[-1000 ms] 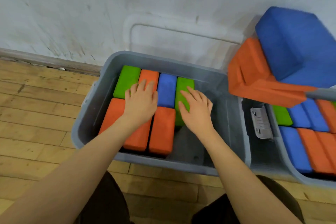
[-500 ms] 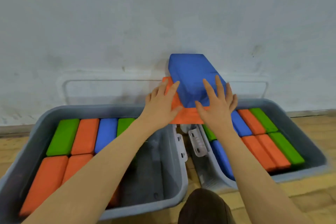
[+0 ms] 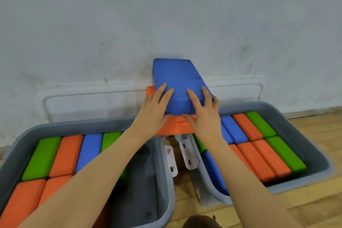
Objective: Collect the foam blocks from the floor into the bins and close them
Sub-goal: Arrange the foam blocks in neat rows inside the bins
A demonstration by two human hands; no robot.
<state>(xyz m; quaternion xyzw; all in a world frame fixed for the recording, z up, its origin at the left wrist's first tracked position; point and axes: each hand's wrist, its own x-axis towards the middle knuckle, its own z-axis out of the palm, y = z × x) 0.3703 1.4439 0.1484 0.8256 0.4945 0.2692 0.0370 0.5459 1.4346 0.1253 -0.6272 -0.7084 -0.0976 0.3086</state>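
Note:
A blue foam block (image 3: 177,77) lies tilted on an orange foam block (image 3: 174,127) that bridges the inner rims of two grey bins against the wall. My left hand (image 3: 154,109) grips the blue block's near left corner, fingers on top and thumb under its front edge. My right hand (image 3: 204,114) grips its near right corner the same way. The left bin (image 3: 164,187) holds green, orange and blue blocks on its left side, with bare floor on its right. The right bin (image 3: 314,146) is packed with blocks.
Two clear lids (image 3: 240,89) lean against the white wall behind the bins. White latches (image 3: 187,152) hang in the narrow gap between the bins. Wooden floor (image 3: 314,205) lies to the right and in front. My knee (image 3: 201,222) shows at the bottom edge.
My hands left the blocks in the left bin and reached up to the stacked blocks between the bins. They now grip the blue block's near end, and the view has swung right.

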